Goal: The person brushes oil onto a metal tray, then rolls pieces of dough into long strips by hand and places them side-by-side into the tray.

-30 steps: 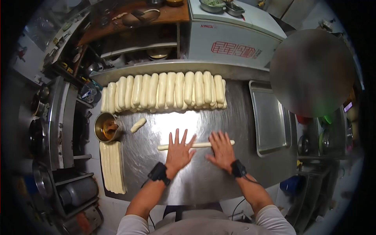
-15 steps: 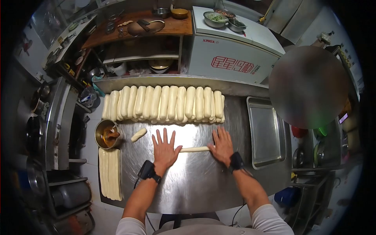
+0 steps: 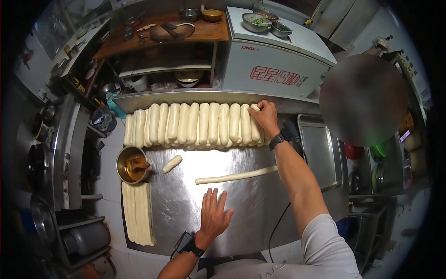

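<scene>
The right hand (image 3: 266, 116), grasping the far end of a smooth cream-coloured dough cylinder (image 3: 255, 128), should pinch lightly, while the left hand (image 3: 214, 219) is open.

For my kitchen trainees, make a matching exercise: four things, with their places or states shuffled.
1. Right hand
2. Left hand
3. Metal pot
4. Short dough piece

A. Holds amber liquid
B. Grasps a stick at the dough row's right end
C. Lies alone on the table
D. Open, nearer the person than the long strip

1-B, 2-D, 3-A, 4-C
</scene>
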A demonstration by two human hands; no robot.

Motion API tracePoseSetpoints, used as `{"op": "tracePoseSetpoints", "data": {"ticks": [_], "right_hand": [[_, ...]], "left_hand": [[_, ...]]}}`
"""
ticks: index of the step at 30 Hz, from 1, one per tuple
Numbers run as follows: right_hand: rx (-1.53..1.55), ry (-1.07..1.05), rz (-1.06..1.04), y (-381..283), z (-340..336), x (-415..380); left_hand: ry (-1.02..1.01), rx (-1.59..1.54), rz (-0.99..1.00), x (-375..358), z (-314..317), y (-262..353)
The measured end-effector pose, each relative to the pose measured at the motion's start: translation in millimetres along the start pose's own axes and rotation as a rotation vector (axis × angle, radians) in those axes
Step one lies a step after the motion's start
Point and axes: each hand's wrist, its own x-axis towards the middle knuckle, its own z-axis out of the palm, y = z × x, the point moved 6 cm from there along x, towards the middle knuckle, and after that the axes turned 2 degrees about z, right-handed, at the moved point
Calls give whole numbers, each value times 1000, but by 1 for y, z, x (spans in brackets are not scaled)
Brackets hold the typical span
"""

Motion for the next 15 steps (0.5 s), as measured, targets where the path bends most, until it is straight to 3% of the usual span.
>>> {"op": "tracePoseSetpoints", "data": {"ticks": [1,4,6,8,9,11,13,15], "right_hand": [[-2,104,-99,-7,-7,-8],[65,57,-150,-31,-30,-56],[270,52,-183,-48,-48,-116],[336,-129,-224,-60,-63,-184],[456,-237,-161,-56,-66,-217],[514,-393,-161,-47,-81,-259],[584,-468,-108,-20,-96,-288],[623,-497,60,37,-102,-313]], "left_hand": [[-4,-7,-3,1,3,-3],[124,-150,-36,8,5,-12],[203,-180,-76,18,2,-7],[351,-180,-98,27,-6,6],[336,-183,-94,25,0,7],[335,9,100,18,11,14],[271,-25,106,7,12,23],[-46,158,178,-14,29,43]]}}
